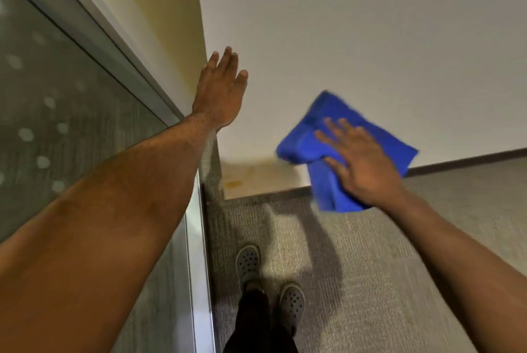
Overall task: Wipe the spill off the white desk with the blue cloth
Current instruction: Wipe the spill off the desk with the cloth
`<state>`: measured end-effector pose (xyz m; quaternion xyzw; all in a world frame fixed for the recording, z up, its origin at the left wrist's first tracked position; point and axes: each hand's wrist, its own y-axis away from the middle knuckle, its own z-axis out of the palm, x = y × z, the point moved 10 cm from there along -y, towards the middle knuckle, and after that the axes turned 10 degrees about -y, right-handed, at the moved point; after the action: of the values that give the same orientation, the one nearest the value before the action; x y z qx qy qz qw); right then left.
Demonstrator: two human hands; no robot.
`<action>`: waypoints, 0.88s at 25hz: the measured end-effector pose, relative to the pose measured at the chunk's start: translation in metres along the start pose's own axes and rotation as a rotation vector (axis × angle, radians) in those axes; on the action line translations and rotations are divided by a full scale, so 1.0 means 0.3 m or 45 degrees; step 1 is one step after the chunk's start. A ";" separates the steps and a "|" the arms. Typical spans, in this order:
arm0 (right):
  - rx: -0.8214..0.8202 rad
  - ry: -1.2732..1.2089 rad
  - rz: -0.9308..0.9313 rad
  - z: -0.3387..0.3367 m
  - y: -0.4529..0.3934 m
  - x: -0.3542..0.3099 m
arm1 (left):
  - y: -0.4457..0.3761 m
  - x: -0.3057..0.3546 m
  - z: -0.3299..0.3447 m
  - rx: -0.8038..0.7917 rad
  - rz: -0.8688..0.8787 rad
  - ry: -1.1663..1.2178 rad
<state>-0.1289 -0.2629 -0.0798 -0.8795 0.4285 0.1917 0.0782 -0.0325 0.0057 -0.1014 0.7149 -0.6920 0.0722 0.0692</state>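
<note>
From my feed I look down over a smooth white tabletop [356,39] with a thin dark edge band along its near side. My right hand [362,161] lies flat on the blue cloth [308,141], fingers spread and pressing down rather than curled around it. The cloth is a soft, napped fabric, rumpled into loose folds; it sits at the near edge of the tabletop, with one folded corner drooping past the edge over the floor. Its outline is a little smeared with blur.

Just beside the cloth, toward my left, the spill [251,174] shows as a thin yellowish-brown film on the white surface, with a darker orange blotch close to the tabletop's near corner. The cloth's left edge touches the fringe of that stain.

My left hand [221,90] is open, palm down, fingers straight and held together, resting at the tabletop's left edge where it meets a pale yellow wall panel [159,10]. It holds nothing.

To the left runs a frosted glass partition [57,124] dotted with pale spots, set in a grey metal frame. Below, ribbed grey carpet [370,267] covers the floor, and two grey perforated clogs [248,262] stand on it.
</note>
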 end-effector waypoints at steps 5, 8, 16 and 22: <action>0.177 0.013 0.407 -0.091 -0.218 0.204 | 0.002 -0.015 0.017 -0.056 -0.088 0.117; 0.121 0.004 0.264 0.003 -0.350 -0.020 | 0.015 -0.005 0.000 -0.052 -0.063 0.261; 0.033 -0.077 0.098 -0.022 -0.094 0.057 | -0.035 -0.051 -0.021 -0.121 0.152 -0.007; 0.154 -0.014 0.293 -0.013 -0.439 0.021 | -0.083 -0.082 -0.019 -0.124 0.167 0.070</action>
<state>-0.0212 -0.1870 -0.0822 -0.8171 0.5369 0.1781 0.1110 -0.0084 0.0317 -0.1006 0.6615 -0.7380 0.0623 0.1179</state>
